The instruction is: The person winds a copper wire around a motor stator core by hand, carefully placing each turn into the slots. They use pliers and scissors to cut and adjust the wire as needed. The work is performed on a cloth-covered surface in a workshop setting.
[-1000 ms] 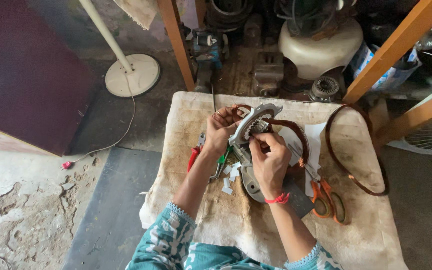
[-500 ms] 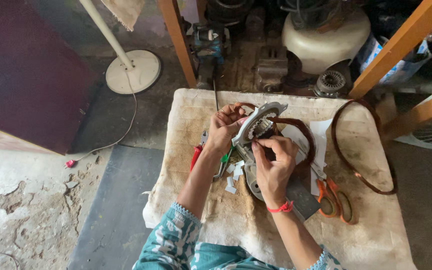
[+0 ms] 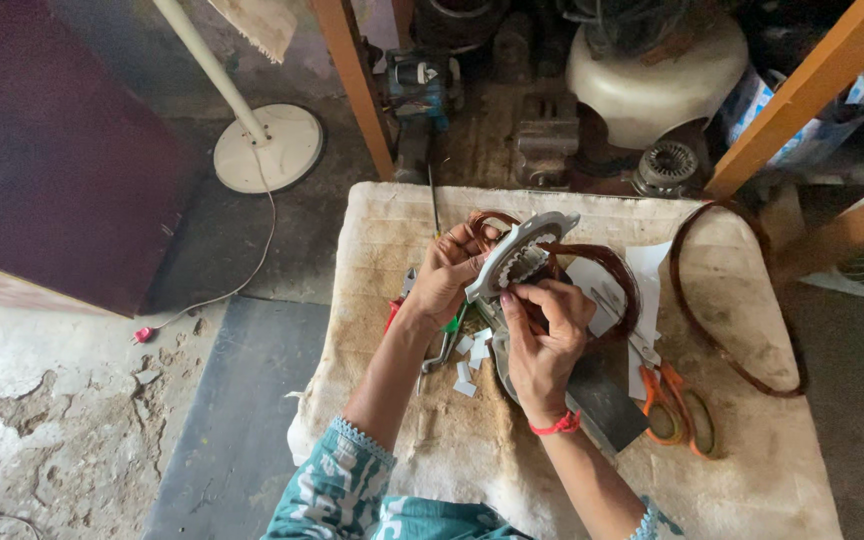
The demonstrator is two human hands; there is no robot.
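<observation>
Both hands on motor stator (image 3: 520,258), tilted above desk (image 3: 752,470).
Left hand (image 3: 444,277) fingers clamp its left rim; right hand (image 3: 542,335) fingers pinch at slots.

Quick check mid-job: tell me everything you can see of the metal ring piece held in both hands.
The metal ring piece is a pale grey, flat, roughly round plate with a toothed, slotted inner opening. It is held tilted on edge above the cloth-covered table. The left hand grips its left rim; the right hand has fingertips at the inner slots. Brown wire coils loop behind it.
</observation>
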